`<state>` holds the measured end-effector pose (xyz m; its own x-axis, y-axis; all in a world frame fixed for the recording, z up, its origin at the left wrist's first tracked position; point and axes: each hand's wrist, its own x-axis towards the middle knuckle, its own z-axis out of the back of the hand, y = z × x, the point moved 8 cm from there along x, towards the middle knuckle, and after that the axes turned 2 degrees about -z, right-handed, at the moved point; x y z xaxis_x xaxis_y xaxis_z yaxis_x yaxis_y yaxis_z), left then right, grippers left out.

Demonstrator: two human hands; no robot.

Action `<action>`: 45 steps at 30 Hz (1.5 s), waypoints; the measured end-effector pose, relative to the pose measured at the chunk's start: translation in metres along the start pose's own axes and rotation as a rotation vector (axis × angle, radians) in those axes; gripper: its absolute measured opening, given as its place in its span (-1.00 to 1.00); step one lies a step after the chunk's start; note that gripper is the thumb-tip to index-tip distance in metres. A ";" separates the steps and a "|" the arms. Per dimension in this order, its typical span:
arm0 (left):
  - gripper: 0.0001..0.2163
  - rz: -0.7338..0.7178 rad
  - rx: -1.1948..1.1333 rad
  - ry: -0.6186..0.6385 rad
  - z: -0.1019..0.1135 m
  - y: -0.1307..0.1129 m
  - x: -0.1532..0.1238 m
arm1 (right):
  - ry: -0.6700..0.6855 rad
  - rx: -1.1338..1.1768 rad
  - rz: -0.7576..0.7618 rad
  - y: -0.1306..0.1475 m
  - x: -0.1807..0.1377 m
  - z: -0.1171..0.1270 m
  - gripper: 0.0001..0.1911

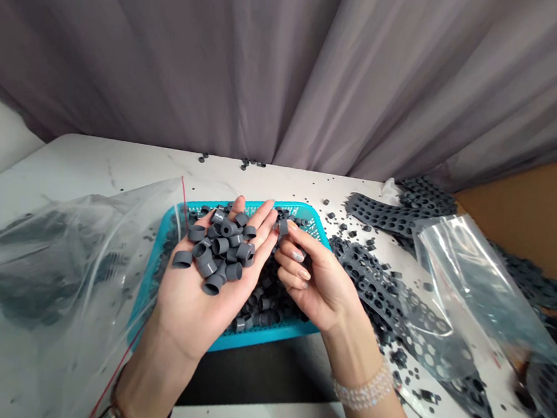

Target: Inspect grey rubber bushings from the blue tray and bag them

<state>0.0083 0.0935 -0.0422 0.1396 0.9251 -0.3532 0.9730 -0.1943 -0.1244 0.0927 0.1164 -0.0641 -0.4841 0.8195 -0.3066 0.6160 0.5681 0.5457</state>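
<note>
My left hand [191, 310] lies palm up over a blue plastic basket [269, 334], its fingers stretched out. On the palm rests a heap of small dark grey ring-shaped caps [221, 246], turned every way; some show a hollow end. Beside its fingertips, my right hand [323, 284] pinches a single grey cap [283, 227] between thumb and forefinger, the other fingers curled in. Many more such caps [264, 315] fill the basket below, partly hidden by both hands.
A large clear zip bag [65, 265] with dark pieces slumps at left, against the basket. Perforated dark sheets [375, 287] and a clear bag [482, 272] lie at right among scattered bits. A grey curtain [225, 62] hangs behind the white table [127, 161].
</note>
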 end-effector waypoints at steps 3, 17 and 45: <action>-0.67 0.003 -0.017 -0.018 0.002 0.001 0.001 | 0.026 0.087 -0.067 -0.004 0.000 -0.001 -0.79; -0.70 0.012 -0.023 0.002 0.002 0.001 0.002 | 0.064 0.214 -0.115 -0.004 -0.003 -0.004 -0.73; -0.62 0.115 0.030 -0.082 0.009 0.021 0.002 | -0.539 -1.589 0.524 0.108 -0.062 0.017 -0.64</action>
<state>0.0270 0.0885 -0.0536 0.2335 0.8665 -0.4413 0.9452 -0.3087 -0.1060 0.2002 0.1281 0.0004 -0.0074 0.9936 0.1131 -0.6824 -0.0876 0.7257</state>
